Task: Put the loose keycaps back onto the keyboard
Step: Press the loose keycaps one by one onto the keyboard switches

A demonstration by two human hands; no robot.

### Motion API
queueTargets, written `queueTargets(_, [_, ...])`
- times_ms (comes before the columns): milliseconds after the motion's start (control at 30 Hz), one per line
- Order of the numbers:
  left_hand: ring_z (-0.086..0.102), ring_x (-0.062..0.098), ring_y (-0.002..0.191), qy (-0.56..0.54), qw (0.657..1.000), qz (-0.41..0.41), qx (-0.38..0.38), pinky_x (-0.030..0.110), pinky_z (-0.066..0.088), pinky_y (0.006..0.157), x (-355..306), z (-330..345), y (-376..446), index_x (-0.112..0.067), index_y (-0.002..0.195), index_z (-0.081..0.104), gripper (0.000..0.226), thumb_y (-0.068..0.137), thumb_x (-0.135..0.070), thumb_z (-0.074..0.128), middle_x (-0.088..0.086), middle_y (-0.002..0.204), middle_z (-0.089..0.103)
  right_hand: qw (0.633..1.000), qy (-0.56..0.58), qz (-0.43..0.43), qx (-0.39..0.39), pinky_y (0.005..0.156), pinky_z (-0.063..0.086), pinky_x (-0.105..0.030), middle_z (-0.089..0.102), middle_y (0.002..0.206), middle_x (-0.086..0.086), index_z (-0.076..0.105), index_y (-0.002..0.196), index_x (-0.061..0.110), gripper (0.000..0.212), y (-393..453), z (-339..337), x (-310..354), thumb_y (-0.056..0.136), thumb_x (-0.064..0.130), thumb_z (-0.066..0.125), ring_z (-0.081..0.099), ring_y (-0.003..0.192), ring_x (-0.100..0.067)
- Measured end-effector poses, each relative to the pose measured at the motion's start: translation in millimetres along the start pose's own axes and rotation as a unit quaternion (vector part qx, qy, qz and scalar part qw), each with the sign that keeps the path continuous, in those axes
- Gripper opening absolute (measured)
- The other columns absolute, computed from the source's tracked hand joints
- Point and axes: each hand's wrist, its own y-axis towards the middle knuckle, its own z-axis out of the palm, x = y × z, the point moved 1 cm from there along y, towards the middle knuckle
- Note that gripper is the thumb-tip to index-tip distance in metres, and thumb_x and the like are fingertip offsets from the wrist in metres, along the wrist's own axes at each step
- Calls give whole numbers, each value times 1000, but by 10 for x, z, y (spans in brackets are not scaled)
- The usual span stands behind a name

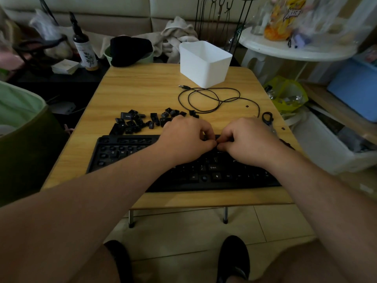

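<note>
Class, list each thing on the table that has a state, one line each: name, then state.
keyboard: flat on the table, many sockets bare.
loose keycaps: scattered behind the keyboard.
cable: coiled, plug free.
white bin: upright, open top.
left hand: fingers curled, on the keyboard.
right hand: fingers curled, fingertips meeting the left.

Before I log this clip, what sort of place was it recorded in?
Most likely a lived-in home room, not a workshop. A low folding wooden table stands on tiled floor in front of a cushioned sofa with clothes heaped on it, and a white side table holds snack bags. Both hands work at the black keyboard.
</note>
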Motion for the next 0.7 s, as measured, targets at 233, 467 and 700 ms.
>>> queueTargets(233, [51,22,108,36,999,-9,7,49,45,100,-57,-4,14,-42,83,65,12,89,-51,68,-18,80,55,999,-37,8,7,54,35,-21,64,77,6,80,89,29,7,4,-39,103,89,27,74,52,75,-10])
queueTargets(467, [55,20,108,42,999,-24,17,51,44,100,-53,-10,36,-43,86,68,14,90,-56,69,-19,83,53,998,-62,5,9,53,33,-19,60,72,5,79,89,26,7,0,-62,156,88,26,73,47,73,-16])
queueTargets(700, [56,14,94,4,999,-37,10,48,47,96,-18,13,19,-43,82,67,13,88,-53,72,-18,82,58,997,-83,0,-2,55,37,-23,58,73,7,76,85,27,6,-26,-32,167,89,25,72,44,70,-10])
